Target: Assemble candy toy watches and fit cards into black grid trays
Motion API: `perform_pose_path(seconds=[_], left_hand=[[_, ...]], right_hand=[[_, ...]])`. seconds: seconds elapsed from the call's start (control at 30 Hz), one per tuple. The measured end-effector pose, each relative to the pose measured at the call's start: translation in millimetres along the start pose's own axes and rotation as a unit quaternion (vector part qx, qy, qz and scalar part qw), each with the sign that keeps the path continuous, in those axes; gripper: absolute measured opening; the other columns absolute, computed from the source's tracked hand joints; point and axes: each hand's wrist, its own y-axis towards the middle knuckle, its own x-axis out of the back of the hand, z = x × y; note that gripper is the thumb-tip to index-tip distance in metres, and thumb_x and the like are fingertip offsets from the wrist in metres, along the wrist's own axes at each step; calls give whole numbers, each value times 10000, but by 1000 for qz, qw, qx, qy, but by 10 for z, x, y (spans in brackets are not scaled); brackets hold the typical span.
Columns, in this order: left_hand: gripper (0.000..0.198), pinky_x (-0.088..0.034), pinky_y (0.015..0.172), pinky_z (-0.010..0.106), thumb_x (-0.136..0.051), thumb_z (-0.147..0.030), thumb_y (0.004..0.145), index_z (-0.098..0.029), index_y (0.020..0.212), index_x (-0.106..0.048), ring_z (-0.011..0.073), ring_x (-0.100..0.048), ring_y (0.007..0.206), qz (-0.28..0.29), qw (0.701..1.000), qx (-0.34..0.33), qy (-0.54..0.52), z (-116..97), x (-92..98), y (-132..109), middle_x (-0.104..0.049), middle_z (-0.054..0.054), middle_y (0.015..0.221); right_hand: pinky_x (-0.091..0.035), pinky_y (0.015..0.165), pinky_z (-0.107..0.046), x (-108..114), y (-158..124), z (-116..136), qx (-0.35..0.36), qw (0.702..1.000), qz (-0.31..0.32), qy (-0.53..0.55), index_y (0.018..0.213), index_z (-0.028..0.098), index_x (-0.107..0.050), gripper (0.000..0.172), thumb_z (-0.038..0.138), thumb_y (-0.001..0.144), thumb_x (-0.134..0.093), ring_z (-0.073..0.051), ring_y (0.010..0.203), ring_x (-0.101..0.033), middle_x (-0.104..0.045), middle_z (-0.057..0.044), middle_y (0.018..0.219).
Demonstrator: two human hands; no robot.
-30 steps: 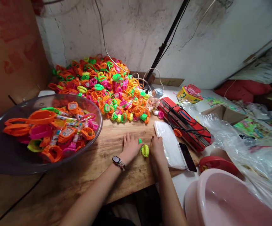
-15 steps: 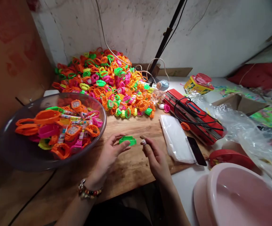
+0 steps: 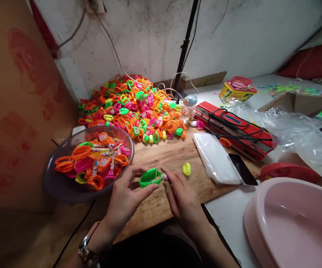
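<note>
My left hand (image 3: 127,193) is closed on a green plastic toy watch (image 3: 150,177), with the thumb below it and the fingers behind. Close by, my right hand (image 3: 182,191) pinches a small whitish piece (image 3: 165,177) at the right end of the watch. Fingers partly cover that piece, and its kind is unclear. Just beyond my right hand, a small yellow plastic piece (image 3: 186,168) lies on the wooden board (image 3: 161,149). To the left, a translucent purple bowl (image 3: 52,186) holds toy watches and small printed tubes.
A large heap of colourful toy watches (image 3: 138,111) lies by the wall. On the right are a red sealing machine (image 3: 236,126) with a black cord, white plastic bags (image 3: 212,158), a phone (image 3: 241,169) and a pink basin (image 3: 261,208). A cardboard box (image 3: 24,111) stands left.
My right hand has brought the small whitish piece up to the green toy watch. The watch is tilted differently. The yellow piece now shows on the board. The camera view has shifted.
</note>
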Motion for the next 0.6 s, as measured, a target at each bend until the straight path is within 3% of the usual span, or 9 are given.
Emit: perform_pose_path(seconds=[0.1,0.2,0.27,0.37,0.5,0.57,0.6], left_hand=[[371,-577,752,225,-800,-330,668,-215,946,-582,154,-687,864,2,999,0,32,-12,-28,-66,-683,-8,927],[355,-583,698,231,-786,-362,666,-203,910,-581,162,-693,800,-3,999,26,47,81,-67,-136,-691,-4,867],[362,-586,675,242,-769,-403,664,-197,897,-583,176,-698,773,-12,997,51,61,192,-88,-175,-701,5,844],[398,-590,643,263,-749,-471,645,-192,885,-600,204,-706,736,-19,990,92,102,342,-109,-205,-720,26,826],[385,-594,646,297,-716,-529,645,-216,856,-639,234,-712,709,-2,979,92,184,335,-41,-155,-734,20,782],[359,-589,702,312,-704,-530,659,-245,873,-659,247,-714,770,-44,964,50,257,244,140,-76,-744,13,831],[353,-584,726,321,-698,-523,669,-262,904,-662,251,-712,801,-92,949,25,300,191,286,-25,-746,8,876]], right_hand=[[-515,652,-282,68,-8,41,34,990,37,-129,1166,88,-532,277,233,960,-416,-193,777,-632,-643,-102,876],[-400,490,-274,61,-55,22,37,966,61,-249,944,135,-582,155,211,941,-446,-174,574,-576,-598,-47,708],[-346,472,-281,3,-127,-19,32,957,104,-268,805,173,-562,125,159,906,-490,-171,524,-550,-575,-25,646],[-323,478,-288,-139,-275,-73,24,962,182,-200,728,193,-549,141,127,853,-543,-176,533,-567,-593,-22,627],[-392,539,-284,-304,-357,-140,-11,975,202,-94,839,201,-617,59,152,814,-596,-188,618,-601,-647,-15,712],[-470,669,-324,-335,-282,-278,-50,974,203,-85,1066,215,-624,290,198,780,-666,-229,773,-631,-683,-33,870],[-490,744,-369,-339,-218,-394,-86,970,203,-101,1181,212,-591,442,220,754,-701,-262,864,-632,-684,-65,978]])
